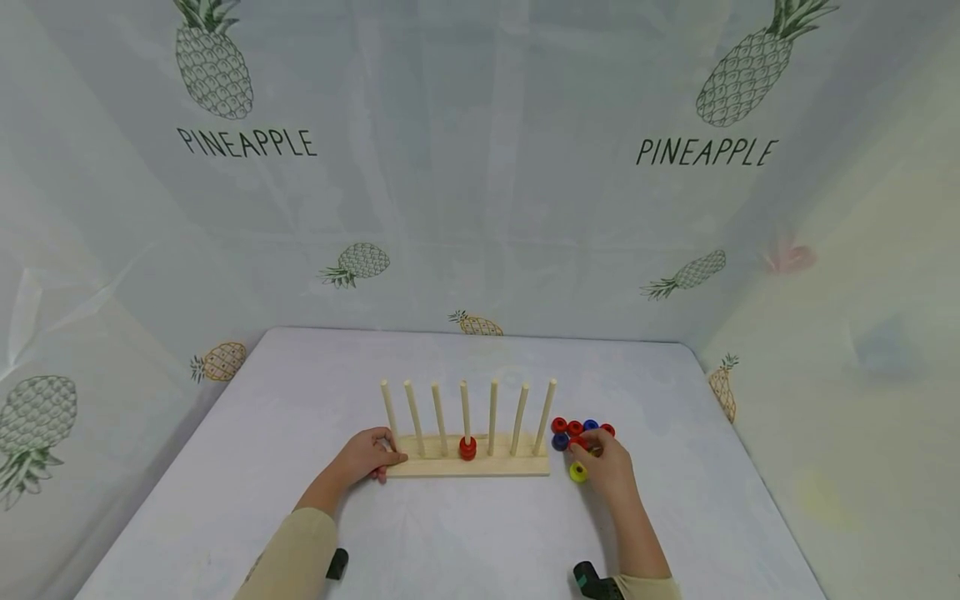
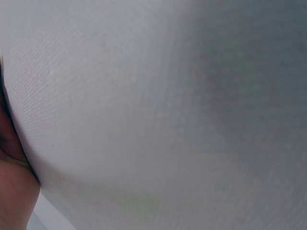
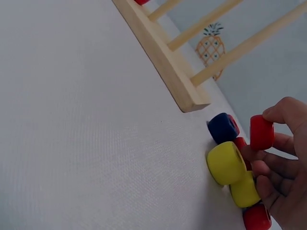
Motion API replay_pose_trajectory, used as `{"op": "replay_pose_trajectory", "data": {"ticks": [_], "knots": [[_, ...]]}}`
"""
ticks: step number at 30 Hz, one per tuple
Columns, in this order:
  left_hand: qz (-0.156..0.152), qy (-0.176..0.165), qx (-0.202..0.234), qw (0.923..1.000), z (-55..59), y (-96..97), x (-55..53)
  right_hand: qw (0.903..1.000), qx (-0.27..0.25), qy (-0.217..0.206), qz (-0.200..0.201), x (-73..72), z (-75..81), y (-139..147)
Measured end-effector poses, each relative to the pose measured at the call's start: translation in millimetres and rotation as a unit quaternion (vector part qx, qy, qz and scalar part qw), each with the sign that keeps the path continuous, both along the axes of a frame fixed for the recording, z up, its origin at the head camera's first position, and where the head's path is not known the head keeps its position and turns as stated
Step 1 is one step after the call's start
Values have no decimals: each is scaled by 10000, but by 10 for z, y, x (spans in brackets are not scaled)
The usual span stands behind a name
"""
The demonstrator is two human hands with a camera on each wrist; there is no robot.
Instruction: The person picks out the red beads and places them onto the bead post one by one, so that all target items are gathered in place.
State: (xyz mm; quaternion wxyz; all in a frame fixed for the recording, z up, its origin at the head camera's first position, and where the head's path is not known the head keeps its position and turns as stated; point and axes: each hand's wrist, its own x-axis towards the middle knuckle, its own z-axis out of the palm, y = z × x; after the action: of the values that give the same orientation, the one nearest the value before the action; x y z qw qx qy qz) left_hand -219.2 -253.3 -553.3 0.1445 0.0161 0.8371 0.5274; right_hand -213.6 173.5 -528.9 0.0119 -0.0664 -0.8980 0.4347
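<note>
A pale wooden peg board [image 1: 480,468] with several upright pegs lies on the table. Its left end is gripped by my left hand [image 1: 362,456], thumb along the front of the base. Red beads [image 1: 468,449] are stacked low on the middle peg. Just past the board's right end, my right hand [image 1: 612,469] pinches a red bead [image 3: 262,132] between thumb and fingers, lifted above the loose ones. Below those fingers in the right wrist view are a dark blue bead [image 3: 222,128], a yellow bead [image 3: 225,163] and other beads, partly covered by the hand.
More red and blue beads [image 1: 575,428] sit clustered at the board's right end. White cloth covers the table [image 1: 465,542]. Behind it and at the sides hangs a pale pineapple-print sheet [image 1: 480,192]. Mostly cloth fills the left wrist view.
</note>
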Motion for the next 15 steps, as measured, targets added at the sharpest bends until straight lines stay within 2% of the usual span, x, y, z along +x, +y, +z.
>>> {"op": "replay_pose_trajectory", "data": {"ticks": [15], "knots": [[28, 33, -45, 10000, -22, 1, -7, 9993, -312, 229, -15, 89, 161, -85]]}}
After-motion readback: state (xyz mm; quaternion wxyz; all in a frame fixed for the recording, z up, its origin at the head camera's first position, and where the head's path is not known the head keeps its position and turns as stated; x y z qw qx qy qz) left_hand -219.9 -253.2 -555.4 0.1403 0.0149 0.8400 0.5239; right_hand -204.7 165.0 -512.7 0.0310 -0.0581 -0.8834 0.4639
